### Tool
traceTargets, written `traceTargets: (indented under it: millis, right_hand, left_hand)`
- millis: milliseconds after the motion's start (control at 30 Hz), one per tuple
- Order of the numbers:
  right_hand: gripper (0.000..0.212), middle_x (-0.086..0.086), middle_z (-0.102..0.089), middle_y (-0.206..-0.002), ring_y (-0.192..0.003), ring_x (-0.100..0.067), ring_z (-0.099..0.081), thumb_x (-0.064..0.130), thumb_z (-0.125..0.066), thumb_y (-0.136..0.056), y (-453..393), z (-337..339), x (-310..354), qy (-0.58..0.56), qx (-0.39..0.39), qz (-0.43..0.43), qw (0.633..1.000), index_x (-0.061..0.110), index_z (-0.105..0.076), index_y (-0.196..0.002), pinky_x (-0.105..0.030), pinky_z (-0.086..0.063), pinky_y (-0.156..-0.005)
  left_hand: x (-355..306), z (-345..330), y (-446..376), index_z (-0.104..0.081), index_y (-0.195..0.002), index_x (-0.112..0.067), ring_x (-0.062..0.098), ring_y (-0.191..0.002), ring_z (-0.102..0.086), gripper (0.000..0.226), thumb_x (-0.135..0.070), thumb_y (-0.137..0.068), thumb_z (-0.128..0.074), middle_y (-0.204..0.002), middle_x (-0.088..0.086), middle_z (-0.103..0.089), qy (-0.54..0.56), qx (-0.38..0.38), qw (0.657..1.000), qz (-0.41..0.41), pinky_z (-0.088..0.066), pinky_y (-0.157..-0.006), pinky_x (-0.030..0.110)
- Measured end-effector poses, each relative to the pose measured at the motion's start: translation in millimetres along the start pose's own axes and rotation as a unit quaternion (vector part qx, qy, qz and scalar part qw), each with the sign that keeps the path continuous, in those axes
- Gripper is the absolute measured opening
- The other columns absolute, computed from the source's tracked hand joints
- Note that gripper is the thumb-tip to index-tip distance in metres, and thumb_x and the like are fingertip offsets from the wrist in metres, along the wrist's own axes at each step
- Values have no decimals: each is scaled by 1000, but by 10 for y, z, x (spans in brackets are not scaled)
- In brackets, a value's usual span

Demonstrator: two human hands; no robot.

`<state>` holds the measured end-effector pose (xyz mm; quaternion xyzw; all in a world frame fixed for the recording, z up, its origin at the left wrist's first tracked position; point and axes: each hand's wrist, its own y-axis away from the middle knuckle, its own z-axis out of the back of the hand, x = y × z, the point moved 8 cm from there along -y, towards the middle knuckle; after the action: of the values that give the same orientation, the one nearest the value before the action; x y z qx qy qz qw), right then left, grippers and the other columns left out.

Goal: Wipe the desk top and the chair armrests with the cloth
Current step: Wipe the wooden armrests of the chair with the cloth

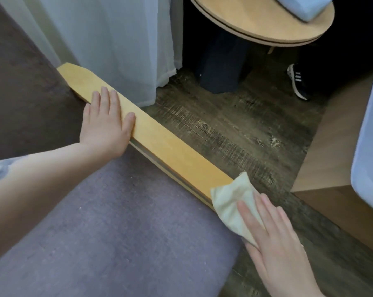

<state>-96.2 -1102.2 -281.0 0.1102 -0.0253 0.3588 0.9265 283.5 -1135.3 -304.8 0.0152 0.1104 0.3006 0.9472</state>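
A flat wooden chair armrest (pixel 160 144) runs diagonally from upper left to lower right beside the grey seat cushion (pixel 121 221). My left hand (pixel 107 123) lies flat on the armrest's upper half, fingers spread, holding nothing. My right hand (pixel 275 236) presses a pale yellow-green cloth (pixel 230 202) flat onto the armrest's near end, fingers extended over the cloth. The cloth's front corner sticks out beyond my fingertips. A round wooden table top (pixel 256 26) shows at the top.
A sheer white curtain (pixel 121 39) hangs behind the armrest. Dark wood floor (pixel 234 129) fills the middle. A dark table base (pixel 222 67) stands under the round top. Another person's black sneaker (pixel 298 81) is at right. A wooden cabinet (pixel 331 159) and pale fabric (pixel 369 157) sit at right.
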Motion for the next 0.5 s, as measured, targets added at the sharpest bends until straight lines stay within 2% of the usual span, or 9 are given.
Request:
traceTargets:
  millis: [33,100,233,333,433,500]
  right_hand:
    - [55,-8,-27,-155,-142,-25,-25,46,-15,-100,-54,-8,25,-2,6,-3,1000,25,-25,-150,-42,-19,-112]
    - [56,-8,-22,-157,-145,-23,-17,46,-24,-98,-352,26,222,-9,-2,-5,1000,27,-22,-151,-43,-17,-114]
    - [60,-8,-8,-161,-148,-23,-6,44,-33,-99,-1153,75,881,0,-43,25,999,28,-11,-153,-42,-9,-119]
    - [64,-8,-2,-161,-148,-23,-1,39,-37,-99,-1413,78,1097,35,-39,48,997,28,-5,-153,-40,-6,-119]
    - [72,-10,-18,-159,-146,-27,-15,23,-57,-90,-1115,59,912,36,-9,114,993,22,-22,-152,-41,-15,-118]
    - [69,-11,-26,-155,-143,-30,-25,22,-57,-86,-711,22,585,22,-18,95,995,20,-30,-149,-43,-21,-115]
  left_hand:
    - [-34,-5,31,0,-150,-11,26,-146,6,67,-47,-96,-18,-159,9,4,1,7,1000,-13,-1,-116,42]
    - [-97,-35,113,2,-150,-15,24,-145,9,66,-48,-96,-17,-160,7,6,8,16,999,-38,0,-117,40]
    - [-153,-99,248,2,-150,-19,21,-145,10,64,-47,-96,-18,-160,4,6,25,14,998,-62,-1,-117,40]
    - [-133,-88,256,0,-150,-20,20,-146,8,65,-48,-95,-19,-160,2,4,33,21,996,-82,-2,-117,40]
    - [-40,-60,301,-2,-150,-23,18,-146,6,64,-49,-94,-17,-160,0,2,17,25,993,-110,-3,-117,40]
    - [32,-30,338,-3,-150,-24,17,-146,4,62,-49,-95,-16,-160,-1,1,0,26,991,-131,-3,-117,39]
